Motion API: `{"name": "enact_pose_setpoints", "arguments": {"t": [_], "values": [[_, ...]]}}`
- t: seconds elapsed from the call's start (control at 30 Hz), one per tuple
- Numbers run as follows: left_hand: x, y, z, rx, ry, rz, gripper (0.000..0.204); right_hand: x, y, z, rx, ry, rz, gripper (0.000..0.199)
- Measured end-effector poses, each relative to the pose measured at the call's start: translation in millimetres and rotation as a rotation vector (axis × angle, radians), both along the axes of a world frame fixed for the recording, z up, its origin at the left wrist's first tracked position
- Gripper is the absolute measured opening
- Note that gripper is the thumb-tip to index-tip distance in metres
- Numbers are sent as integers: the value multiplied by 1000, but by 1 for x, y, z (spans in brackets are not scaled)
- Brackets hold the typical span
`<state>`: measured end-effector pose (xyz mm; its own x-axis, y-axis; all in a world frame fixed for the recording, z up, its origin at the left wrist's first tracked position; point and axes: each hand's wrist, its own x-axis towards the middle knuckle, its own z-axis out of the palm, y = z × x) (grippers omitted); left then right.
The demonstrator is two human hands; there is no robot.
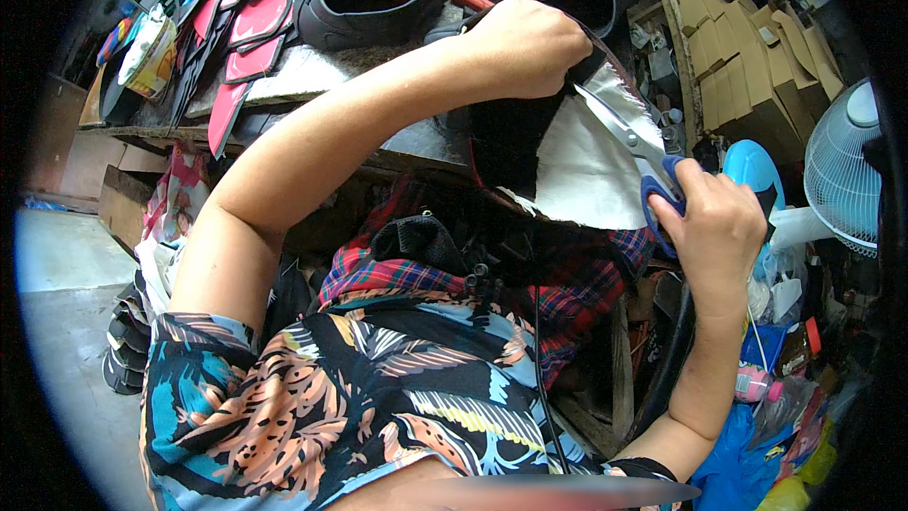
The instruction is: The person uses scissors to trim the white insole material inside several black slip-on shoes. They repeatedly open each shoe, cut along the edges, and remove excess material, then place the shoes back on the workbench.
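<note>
My right hand (719,227) grips a pair of scissors (629,135) by its blue handles. The steel blades point up and to the left, lying along the edge of a sheet of material (586,170) that is white on one part and dark on the other. Up at the top of that sheet, my left hand (541,47) is closed on its dark edge, with the fingers mostly turned away from view. The blade tips end just below this hand. How far apart the blades stand is hard to tell.
Black bags (369,0) with buckles and several pink-and-black cut pieces (255,19) lie on the workbench (322,71). Folded brown cardboard (747,57) is stacked at the far right. A white fan (842,170) stands nearby, above plastic bags (747,445). Plaid cloth (355,270) lies below the sheet.
</note>
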<state>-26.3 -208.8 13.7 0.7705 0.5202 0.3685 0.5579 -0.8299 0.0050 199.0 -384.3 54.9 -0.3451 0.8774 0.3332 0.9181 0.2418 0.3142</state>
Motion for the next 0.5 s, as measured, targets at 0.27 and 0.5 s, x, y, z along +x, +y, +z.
{"name": "enact_pose_setpoints", "arguments": {"t": [0.27, 0.5], "values": [[0, -4, -3, 48, -3, 15, 9, -7, 9, -7, 89, -2, -10, 38], [-6, -13, 18, 113, -193, 28, 10, -6, 4, -19, -6, 41, -17, 38]]}}
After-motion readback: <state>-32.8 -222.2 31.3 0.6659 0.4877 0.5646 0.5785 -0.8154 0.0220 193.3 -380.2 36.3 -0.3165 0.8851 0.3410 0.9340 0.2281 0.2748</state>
